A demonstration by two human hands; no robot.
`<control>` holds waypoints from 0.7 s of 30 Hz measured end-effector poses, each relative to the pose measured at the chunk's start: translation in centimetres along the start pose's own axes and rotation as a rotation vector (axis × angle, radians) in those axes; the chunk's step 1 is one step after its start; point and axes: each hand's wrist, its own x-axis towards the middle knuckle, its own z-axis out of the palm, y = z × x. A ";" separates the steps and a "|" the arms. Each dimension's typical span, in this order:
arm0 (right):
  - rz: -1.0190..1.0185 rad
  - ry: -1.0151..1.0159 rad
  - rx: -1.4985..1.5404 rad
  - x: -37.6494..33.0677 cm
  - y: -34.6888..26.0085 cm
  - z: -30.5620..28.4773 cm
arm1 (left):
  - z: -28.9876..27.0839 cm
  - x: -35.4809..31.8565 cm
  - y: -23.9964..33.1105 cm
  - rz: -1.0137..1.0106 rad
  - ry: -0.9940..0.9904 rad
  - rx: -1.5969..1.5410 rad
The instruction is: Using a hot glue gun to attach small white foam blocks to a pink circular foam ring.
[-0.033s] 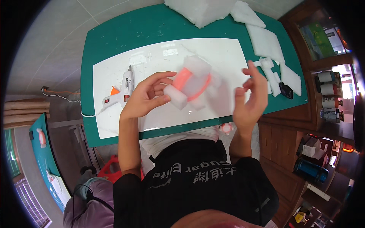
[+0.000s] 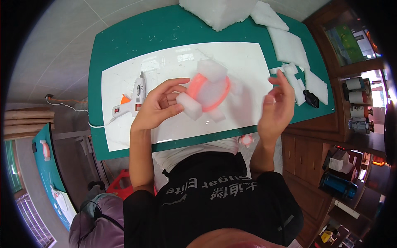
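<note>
A pink ring point(image 2: 199, 87) with several white foam blocks around its rim is over the white board point(image 2: 165, 136). My left hand point(image 2: 159, 103) grips it at its left side, the thumb against one foam block point(image 2: 189, 106) and the fingers curled behind. Another foam block point(image 2: 213, 71) stands out at the ring's far side; the ring and blocks are slightly blurred. To the right, apart from the ring, my right hand point(image 2: 278, 109) is held up open with nothing in it. Left of my left hand lies a white glue gun point(image 2: 139, 93) with an orange part.
White foam sheets point(image 2: 288, 46) and cut foam strips point(image 2: 294, 82) lie along the green table's point(image 2: 124, 45) right side, near a small black device point(image 2: 311, 99). A large foam block point(image 2: 219, 12) sits at the far edge. Wooden shelves point(image 2: 306, 165) stand at right; a seated person point(image 2: 99, 219) is at lower left.
My right hand has shifted slightly right, away from the ring. The ring has turned a little in my left hand, which stays nearly in place.
</note>
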 end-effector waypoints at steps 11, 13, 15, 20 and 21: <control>0.521 -0.324 0.874 -2.5 2.5 2.0 | -0.1 -1.7 -3.6 0.142 0.039 -0.423; 0.461 -0.368 0.852 -2.6 2.7 2.3 | -0.2 -2.0 -3.4 0.137 0.047 -0.405; 0.462 -0.374 0.846 -2.9 3.0 2.4 | -0.2 -2.3 -3.2 0.116 0.053 -0.429; 0.512 -0.446 0.842 -2.8 2.3 2.1 | 0.7 -2.7 -2.5 0.077 0.137 -0.467; 0.526 -0.444 0.848 -2.9 2.2 2.2 | 0.7 -2.8 -2.5 0.064 0.122 -0.490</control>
